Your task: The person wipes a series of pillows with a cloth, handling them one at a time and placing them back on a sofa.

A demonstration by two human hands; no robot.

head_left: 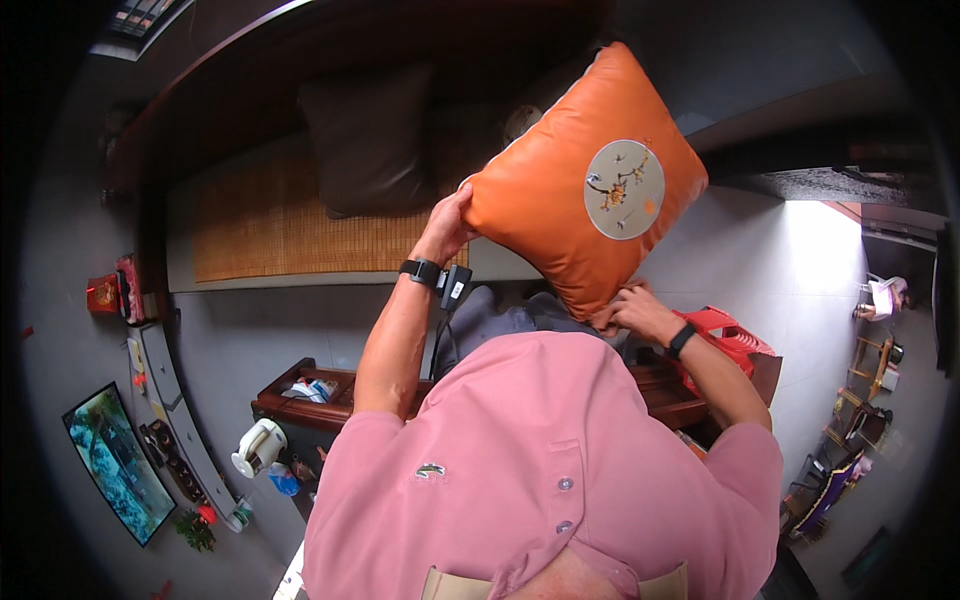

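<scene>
An orange cushion point(547, 195) with pale piping hangs before me, turned on its corner. A round pale patch point(624, 190) on its face bears an embroidered flowering branch and birds. My left hand point(450, 221) grips the cushion's left corner, the fingers partly hidden behind it. Down at the lower corner, close to my shirt, my right hand point(628, 309) pinches the fabric. A dark cushion point(367, 142) leans on the bench seat behind, which carries a bamboo mat point(255, 225).
A wooden table point(341, 397) stands close by, with a red plastic basket point(724, 337) at its right. Near its left end is a white electric kettle point(259, 448). A television point(120, 461) and a low cabinet point(199, 450) line the left side. A person point(886, 297) is at far right.
</scene>
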